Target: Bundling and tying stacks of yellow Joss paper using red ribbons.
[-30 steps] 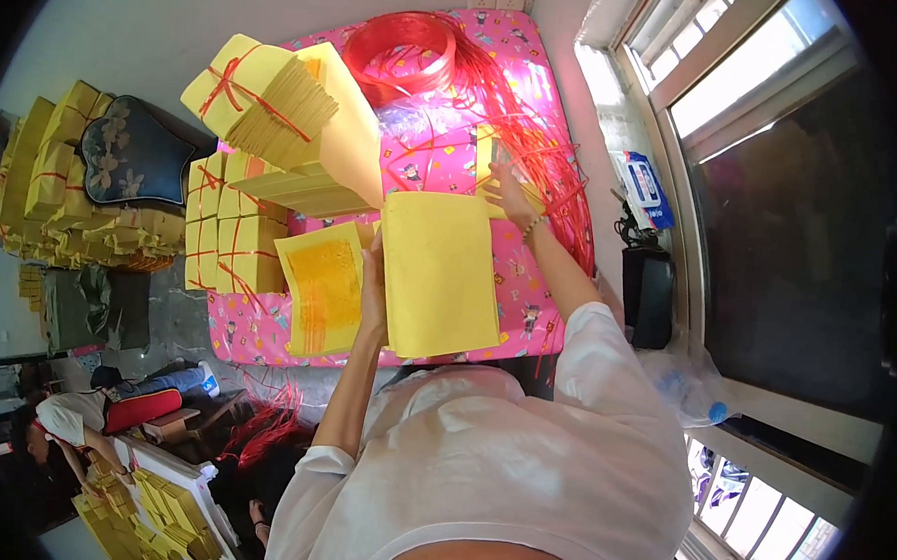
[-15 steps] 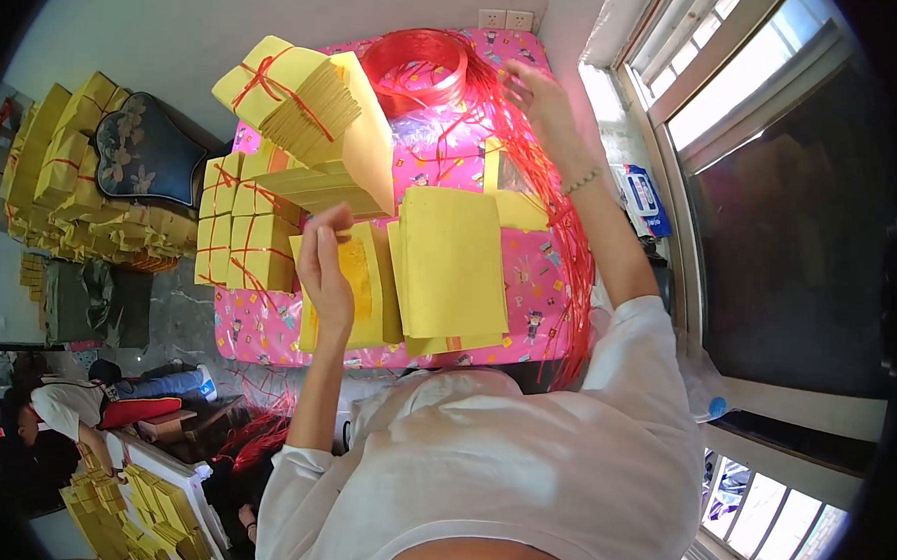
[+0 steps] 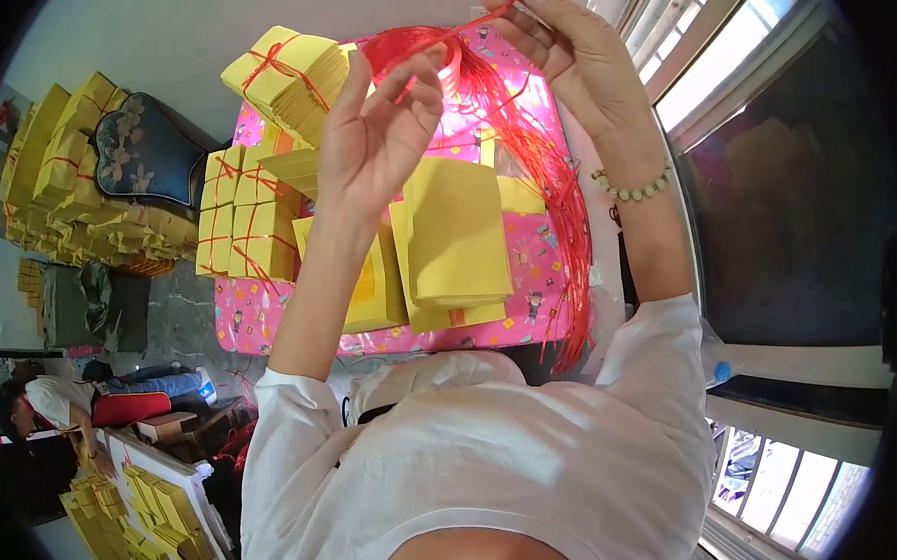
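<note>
My right hand [image 3: 588, 76] is raised at the top right, pinching the end of a red plastic string [image 3: 468, 27] between thumb and fingers. The string slants down to my left hand [image 3: 379, 147], whose fingers curl around it over the table's middle. Below my hands, a stack of yellow paper sheets [image 3: 455, 235] stands on the table. Another yellow stack [image 3: 376, 287] beside it is partly behind my left forearm. A coil and long bunch of red strings [image 3: 561, 225] trail down the table's right side.
Tied yellow paper bundles [image 3: 262, 242] are piled at the table's left, with one tied bundle [image 3: 283, 68] on top. The table has a pink patterned cover [image 3: 256, 322]. A floral-backed chair [image 3: 144, 152] stands left. Lower left, another person [image 3: 63, 403] works at a table. Windows line the right.
Both hands have risen and moved farther out. My right hand has lifted one red string out of the bunch, and my left hand has come over to it. The top tied bundle sits slightly shifted.
</note>
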### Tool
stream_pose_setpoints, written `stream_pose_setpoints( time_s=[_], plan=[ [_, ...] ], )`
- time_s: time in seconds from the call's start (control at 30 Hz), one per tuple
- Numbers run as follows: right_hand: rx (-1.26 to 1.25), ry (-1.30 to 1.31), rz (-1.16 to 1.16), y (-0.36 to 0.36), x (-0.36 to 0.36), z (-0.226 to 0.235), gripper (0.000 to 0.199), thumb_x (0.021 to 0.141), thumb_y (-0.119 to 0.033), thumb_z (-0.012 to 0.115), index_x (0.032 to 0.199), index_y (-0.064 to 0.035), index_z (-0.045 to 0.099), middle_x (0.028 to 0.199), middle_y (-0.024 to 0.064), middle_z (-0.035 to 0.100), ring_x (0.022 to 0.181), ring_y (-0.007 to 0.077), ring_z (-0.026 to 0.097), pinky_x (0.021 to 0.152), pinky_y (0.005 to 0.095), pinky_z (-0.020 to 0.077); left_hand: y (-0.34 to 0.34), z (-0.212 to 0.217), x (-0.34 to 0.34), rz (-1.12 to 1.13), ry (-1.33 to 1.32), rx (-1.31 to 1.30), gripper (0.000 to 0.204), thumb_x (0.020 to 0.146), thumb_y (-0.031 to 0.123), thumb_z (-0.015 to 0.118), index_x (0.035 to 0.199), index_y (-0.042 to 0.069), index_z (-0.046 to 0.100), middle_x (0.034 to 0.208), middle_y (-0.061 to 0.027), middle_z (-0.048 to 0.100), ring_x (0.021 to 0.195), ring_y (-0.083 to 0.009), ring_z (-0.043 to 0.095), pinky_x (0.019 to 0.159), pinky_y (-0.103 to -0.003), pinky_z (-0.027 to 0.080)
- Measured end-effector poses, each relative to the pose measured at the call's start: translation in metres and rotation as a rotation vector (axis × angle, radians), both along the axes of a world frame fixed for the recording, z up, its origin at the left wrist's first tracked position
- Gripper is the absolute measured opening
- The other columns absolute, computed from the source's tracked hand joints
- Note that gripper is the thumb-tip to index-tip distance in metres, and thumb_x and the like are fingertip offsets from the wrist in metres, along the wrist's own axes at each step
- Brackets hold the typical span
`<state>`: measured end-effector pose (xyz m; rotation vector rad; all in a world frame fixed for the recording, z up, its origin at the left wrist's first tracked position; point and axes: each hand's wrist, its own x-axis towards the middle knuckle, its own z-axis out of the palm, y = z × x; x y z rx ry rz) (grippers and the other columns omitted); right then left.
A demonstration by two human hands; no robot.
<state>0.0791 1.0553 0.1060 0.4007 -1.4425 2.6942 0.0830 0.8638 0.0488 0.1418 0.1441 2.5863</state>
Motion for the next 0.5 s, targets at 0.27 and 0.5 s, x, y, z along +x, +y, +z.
stream_pose_setpoints(
  time_s=[0.27, 0.5],
  plan=[
    [-0.037, 0.045, -0.191, 0.057, -0.007, -0.042, 0.031, 0.09, -0.007, 0.052, 0.118, 0.0061, 0.05, 0.11, 0.0166, 0.059, 0.105, 0.0226, 0.058, 0.094, 0.0334, 0.0496, -0.019, -0.025, -0.015, 0.099, -0.027, 0.187, 0.022, 0.091, 0.013, 0.055, 0.108, -0.001, 0.056, 0.101, -0.0115, 0.054, 0.095, -0.0218, 0.054, 0.08, -0.033, 0.049],
    [-0.107, -0.171, 0.105, 0.022, 0.015, -0.092, 0.02, 0.09, -0.014, 0.056, 0.104, 0.0004, 0.057, 0.095, 0.0108, 0.059, 0.099, 0.0229, 0.057, 0.091, 0.0417, 0.0493, 0.004, -0.023, 0.005, 0.448, 0.306, -0.415, 0.027, 0.097, 0.022, 0.044, 0.102, -0.001, 0.056, 0.103, -0.0115, 0.057, 0.098, -0.0194, 0.057, 0.084, -0.029, 0.051]
  ],
)
